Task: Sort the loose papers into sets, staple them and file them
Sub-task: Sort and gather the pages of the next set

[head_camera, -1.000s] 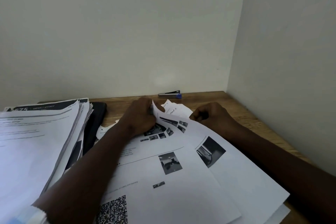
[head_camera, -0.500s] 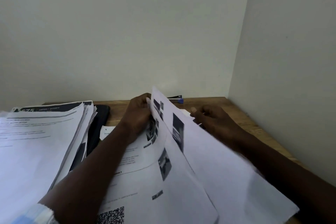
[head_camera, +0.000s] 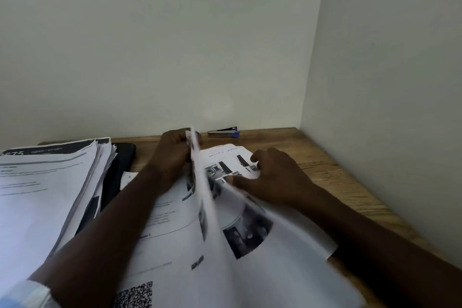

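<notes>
Papers (head_camera: 175, 245) printed with text, small photos and a QR code lie fanned across the wooden desk (head_camera: 337, 170), nearer the person than the stapler (head_camera: 223, 132), which sits against the wall (head_camera: 175, 57) at the desk's far edge. Just in front of the stapler and slightly to its left, the left hand (head_camera: 172, 155) has its fingers curled round the far corner of one sheet (head_camera: 202, 197) — it stands on edge, blurred. In front of the stapler and to its right, the right hand (head_camera: 275, 177) rests on a photo page (head_camera: 232, 165) with bent fingers and the thumb stretched toward the raised sheet; whether it pinches anything I cannot tell. Well left of the stapler, a tall stack of pages (head_camera: 50, 182) overlaps a black object (head_camera: 122, 165).
</notes>
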The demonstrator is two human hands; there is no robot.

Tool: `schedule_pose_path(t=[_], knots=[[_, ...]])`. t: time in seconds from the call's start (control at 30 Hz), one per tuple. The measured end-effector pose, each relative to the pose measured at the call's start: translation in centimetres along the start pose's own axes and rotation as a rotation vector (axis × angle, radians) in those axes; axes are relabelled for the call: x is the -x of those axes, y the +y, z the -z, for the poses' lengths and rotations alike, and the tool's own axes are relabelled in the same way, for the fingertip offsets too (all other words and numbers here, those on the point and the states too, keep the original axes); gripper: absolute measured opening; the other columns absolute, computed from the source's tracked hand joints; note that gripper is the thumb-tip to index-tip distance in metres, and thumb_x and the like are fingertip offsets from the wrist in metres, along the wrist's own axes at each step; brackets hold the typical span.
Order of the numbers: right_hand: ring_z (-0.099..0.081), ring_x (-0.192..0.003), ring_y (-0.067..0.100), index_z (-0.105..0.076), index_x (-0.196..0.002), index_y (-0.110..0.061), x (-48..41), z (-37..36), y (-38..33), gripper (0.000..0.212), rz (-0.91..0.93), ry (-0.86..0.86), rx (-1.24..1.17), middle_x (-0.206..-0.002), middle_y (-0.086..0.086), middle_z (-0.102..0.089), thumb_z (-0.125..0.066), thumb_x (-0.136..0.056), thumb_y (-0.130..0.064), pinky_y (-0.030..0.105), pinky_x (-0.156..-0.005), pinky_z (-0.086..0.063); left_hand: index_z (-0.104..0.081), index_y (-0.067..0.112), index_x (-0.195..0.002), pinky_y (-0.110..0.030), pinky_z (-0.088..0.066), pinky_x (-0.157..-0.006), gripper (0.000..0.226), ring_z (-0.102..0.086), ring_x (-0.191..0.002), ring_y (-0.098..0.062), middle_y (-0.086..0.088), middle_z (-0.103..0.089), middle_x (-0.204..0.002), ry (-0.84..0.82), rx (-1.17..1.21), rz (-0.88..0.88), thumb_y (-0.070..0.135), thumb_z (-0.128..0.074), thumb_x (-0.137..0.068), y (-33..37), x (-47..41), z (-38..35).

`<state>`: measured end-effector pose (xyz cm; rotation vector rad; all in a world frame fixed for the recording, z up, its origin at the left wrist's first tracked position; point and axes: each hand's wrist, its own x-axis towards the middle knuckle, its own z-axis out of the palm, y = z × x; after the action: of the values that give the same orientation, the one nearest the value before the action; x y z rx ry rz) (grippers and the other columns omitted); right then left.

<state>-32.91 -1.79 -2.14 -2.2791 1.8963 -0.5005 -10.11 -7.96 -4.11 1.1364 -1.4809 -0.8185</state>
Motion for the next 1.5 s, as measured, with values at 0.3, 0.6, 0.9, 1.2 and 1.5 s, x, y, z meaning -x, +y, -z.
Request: schedule_pose_path(t=[0.3,0.6,0.9,1.2,1.5], knots=[[-0.061,-0.087,0.022,-0.060,-0.088,-0.016,0.2,0.7,-0.2,0.017,0.018,-0.068,-0.114,-0.092,0.001,-0.064,-0.068,-0.095,-0.030,0.032,-0.066,-0.046,-0.046,0.030,-0.061,-0.026,-0.030,-0.055,0.015,-0.050,-0.063,-0.013,0.011,-0.053,-0.060,-0.039,-0.683,-0.185,0.018,-0.041,-0.055,1.4,0.9,-0.6],[-0.069,-0.075,0.014,-0.073,-0.066,-0.032,-0.5,2.0,1.9,0.034,-0.087,-0.008,-0.791,-0.088,0.007,-0.077,-0.068,-0.088,-0.007,0.029,-0.071,-0.050,-0.065,0.032,-0.124,-0.016,-0.046,-0.059,0.064,-0.070,-0.081,-0.003,0.012,-0.074,-0.101,0.101,-0.333,-0.116,-0.002,-0.053,-0.070,0.7,0.5,-0.3],[-0.067,-0.072,0.014,-0.076,-0.085,-0.018,0.5,2.9,1.4,0.056,0.026,-0.233,-1.052,-0.084,0.000,-0.072,-0.055,-0.092,-0.070,0.032,-0.069,-0.051,-0.056,-0.002,-0.061,-0.030,-0.037,-0.051,0.019,-0.049,-0.049,-0.018,-0.011,-0.061,-0.052,0.221,-0.339,-0.094,0.009,-0.041,-0.058,0.6,0.6,-0.2],[-0.048,-0.110,0.031,-0.052,-0.095,-0.018,0.1,2.2,1.5,0.063,-0.168,-0.128,0.208,-0.114,0.011,-0.051,-0.051,-0.082,-0.080,0.036,-0.085,-0.041,-0.064,-0.004,-0.068,-0.035,-0.044,-0.054,0.033,-0.056,-0.056,-0.022,-0.018,-0.066,-0.062,0.199,-0.332,-0.088,0.013,-0.040,-0.054,0.7,0.5,-0.3],[-0.064,-0.077,0.011,-0.066,-0.098,-0.021,-0.2,0.9,1.4,0.031,-0.136,0.019,-0.251,-0.089,-0.008,-0.066,-0.081,-0.081,-0.042,0.032,-0.069,-0.052,-0.058,0.003,-0.060,-0.019,-0.036,-0.045,0.013,-0.050,-0.051,-0.013,-0.002,-0.057,-0.052,0.182,-0.441,-0.079,0.010,-0.048,-0.063,0.7,1.0,-0.6]])
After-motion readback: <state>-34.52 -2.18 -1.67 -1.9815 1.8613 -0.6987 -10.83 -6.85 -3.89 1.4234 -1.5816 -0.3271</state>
